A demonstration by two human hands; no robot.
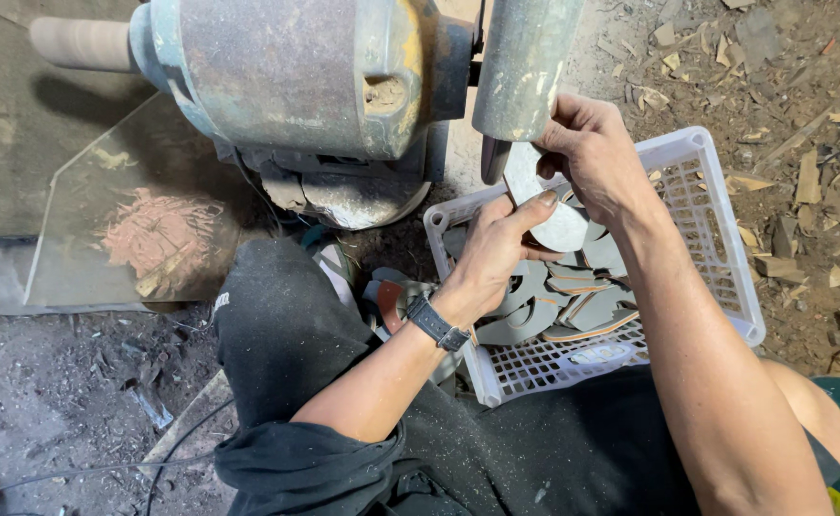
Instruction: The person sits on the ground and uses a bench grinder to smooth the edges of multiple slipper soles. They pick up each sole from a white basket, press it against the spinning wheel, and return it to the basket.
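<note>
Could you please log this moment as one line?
left hand: grips grey sole piece | right hand: steadies it at sanding drum | white crate: below

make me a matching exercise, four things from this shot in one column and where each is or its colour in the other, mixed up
Things:
1. crate
2. watch
3. flat sole piece
4. sanding drum

Place or colour:
a. on the left wrist
b. white, slotted, on the floor
c. grey, hanging from the machine
d. held in both hands

Pairs: 1-b, 2-a, 3-d, 4-c
</note>
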